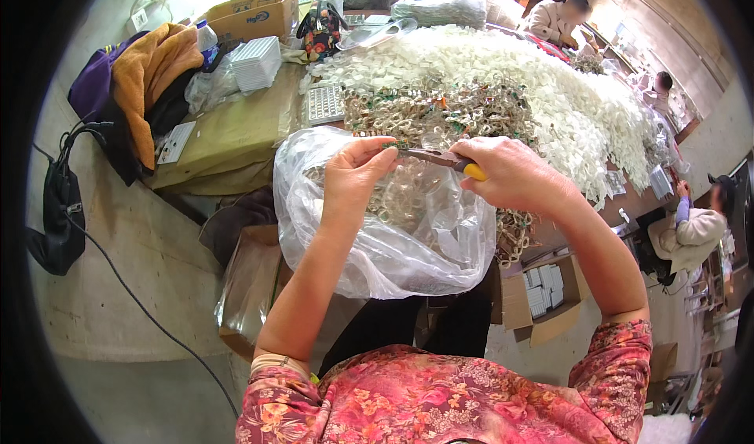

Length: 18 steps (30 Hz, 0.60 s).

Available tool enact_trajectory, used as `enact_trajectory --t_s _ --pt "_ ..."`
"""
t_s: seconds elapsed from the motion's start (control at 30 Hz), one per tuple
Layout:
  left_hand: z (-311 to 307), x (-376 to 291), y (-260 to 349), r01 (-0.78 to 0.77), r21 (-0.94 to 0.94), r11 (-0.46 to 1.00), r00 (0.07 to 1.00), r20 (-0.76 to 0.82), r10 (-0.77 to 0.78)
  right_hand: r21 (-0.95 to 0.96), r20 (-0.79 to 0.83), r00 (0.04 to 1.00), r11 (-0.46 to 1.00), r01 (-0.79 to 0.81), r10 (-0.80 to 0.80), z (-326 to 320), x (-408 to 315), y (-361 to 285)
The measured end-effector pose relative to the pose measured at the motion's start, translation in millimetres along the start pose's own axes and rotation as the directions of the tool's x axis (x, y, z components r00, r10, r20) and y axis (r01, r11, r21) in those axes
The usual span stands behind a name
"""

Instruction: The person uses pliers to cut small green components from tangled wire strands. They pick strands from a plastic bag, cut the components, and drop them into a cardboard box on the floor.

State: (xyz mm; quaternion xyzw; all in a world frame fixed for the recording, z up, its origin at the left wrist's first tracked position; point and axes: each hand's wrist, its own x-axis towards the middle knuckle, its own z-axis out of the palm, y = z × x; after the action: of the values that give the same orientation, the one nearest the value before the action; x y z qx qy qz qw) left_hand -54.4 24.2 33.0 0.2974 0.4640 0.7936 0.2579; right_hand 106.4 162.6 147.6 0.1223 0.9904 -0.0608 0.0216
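Note:
Between the thumb and fingers of my left hand (360, 166) is a small green circuit board piece (396, 144). My right hand (509, 170) grips pliers (439, 157) with yellow-and-dark handles. The jaws of the pliers reach to the board's right end; whether they are closed on it I cannot tell. Below both hands lies an open clear plastic bag (377, 255) holding loops of pale, metallic-looking pieces. Just beyond it is a tangled heap of similar pieces (436, 111), with green and orange bits among them.
A large mound of small white translucent pieces (565, 108) covers the table behind. A slotted tray (325, 103) sits left of the heap. Stacked white trays (257, 64) and a cardboard box (253, 14) stand at back left. An open carton (545, 296) is below right. Other people (692, 226) sit around.

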Motion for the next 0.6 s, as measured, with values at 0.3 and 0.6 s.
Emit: enact_trajectory --t_s 0.3,0.6 --pt "2.3 -4.4 10.5 -0.137 0.230 0.964 0.970 -0.165 0.177 -0.147 -0.043 0.998 0.987 -0.057 0.051 8.0 2.7 4.0" --pt "-15.5 5.3 8.5 0.097 -0.256 0.962 0.995 0.057 -0.085 -0.174 -0.077 0.997 0.984 -0.042 0.029 -24.0 -14.4 3.0"
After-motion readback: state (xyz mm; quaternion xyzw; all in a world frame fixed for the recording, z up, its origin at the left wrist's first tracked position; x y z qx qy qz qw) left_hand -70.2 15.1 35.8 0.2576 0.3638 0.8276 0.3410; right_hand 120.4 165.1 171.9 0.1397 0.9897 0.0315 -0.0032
